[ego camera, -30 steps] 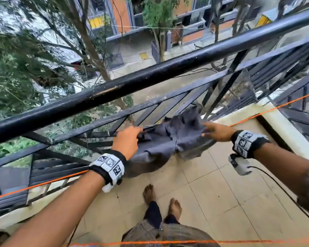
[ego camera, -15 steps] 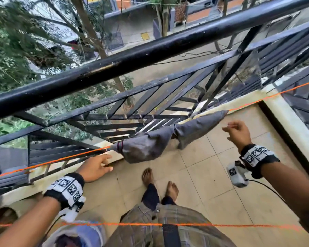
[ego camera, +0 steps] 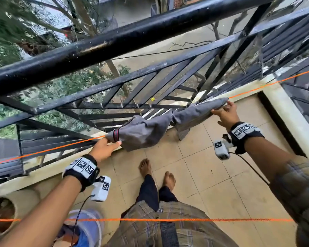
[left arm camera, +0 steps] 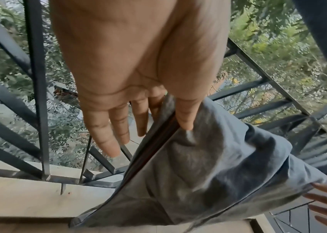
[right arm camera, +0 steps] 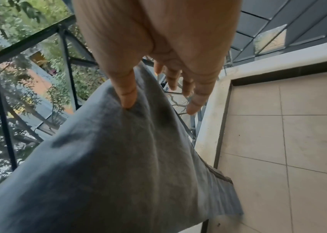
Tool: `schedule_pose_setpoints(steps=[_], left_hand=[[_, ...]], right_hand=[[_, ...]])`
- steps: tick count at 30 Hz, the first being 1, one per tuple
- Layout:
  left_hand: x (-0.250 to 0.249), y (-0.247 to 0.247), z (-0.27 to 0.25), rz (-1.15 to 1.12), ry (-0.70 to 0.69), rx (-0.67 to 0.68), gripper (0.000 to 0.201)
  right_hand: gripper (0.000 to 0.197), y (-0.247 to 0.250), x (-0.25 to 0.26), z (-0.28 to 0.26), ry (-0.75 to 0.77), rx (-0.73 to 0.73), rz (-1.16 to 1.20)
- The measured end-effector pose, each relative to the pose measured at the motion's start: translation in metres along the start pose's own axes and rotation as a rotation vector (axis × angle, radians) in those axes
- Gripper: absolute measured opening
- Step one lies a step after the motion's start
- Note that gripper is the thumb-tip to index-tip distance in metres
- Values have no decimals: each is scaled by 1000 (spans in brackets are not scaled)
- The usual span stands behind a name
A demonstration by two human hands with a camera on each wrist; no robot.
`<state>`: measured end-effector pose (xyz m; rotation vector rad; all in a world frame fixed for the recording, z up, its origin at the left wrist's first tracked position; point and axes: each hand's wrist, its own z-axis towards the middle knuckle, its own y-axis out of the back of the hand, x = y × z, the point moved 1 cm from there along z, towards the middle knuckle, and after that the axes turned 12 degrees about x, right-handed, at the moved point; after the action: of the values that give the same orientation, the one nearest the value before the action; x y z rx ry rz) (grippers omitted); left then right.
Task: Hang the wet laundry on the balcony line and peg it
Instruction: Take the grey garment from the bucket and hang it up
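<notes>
A grey garment (ego camera: pixel 144 132) hangs folded over the far orange line (ego camera: pixel 52 149) just inside the railing, with a dark red-edged band at its left end. My left hand (ego camera: pixel 105 147) is at that left end; in the left wrist view its thumb (left arm camera: pixel 184 121) lies on the cloth (left arm camera: pixel 218 157) and the fingers stretch straight past the edge. My right hand (ego camera: pixel 225 113) is at the right end. There the thumb (right arm camera: pixel 127 97) presses on the cloth (right arm camera: pixel 108 157) while the other fingers spread straight beyond it. No pegs are in sight.
The black balcony railing (ego camera: pixel 114 43) runs close behind the line, with a pale ledge (ego camera: pixel 284 113) below it. A second orange line (ego camera: pixel 185 219) crosses at my waist. A blue tub (ego camera: pixel 89 227) and a clay pot (ego camera: pixel 7 211) stand at lower left. My bare feet (ego camera: pixel 146 166) are on tiles.
A second ago both hands held the bunched garment; half a second ago it hung spread on the line with both hands off it. Now each hand touches one end again.
</notes>
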<state>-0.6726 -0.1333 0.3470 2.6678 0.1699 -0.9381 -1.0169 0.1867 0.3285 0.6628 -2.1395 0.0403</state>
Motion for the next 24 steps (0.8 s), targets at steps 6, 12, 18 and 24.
schedule_pose_setpoints(steps=[6,12,18,24], left_hand=[[14,-9,-12,57,-66,45,19],[16,-4,-47,-21,-174,126,21],[-14,7,-99,-159,-292,152,22],[-32,50,-124,-315,-355,32,37]], right_hand=[[31,19,-4,2,44,33,-347],[1,55,-21,-26,101,110,-383],[17,80,-12,-63,194,198,-142],[36,105,47,-74,360,213,-363]])
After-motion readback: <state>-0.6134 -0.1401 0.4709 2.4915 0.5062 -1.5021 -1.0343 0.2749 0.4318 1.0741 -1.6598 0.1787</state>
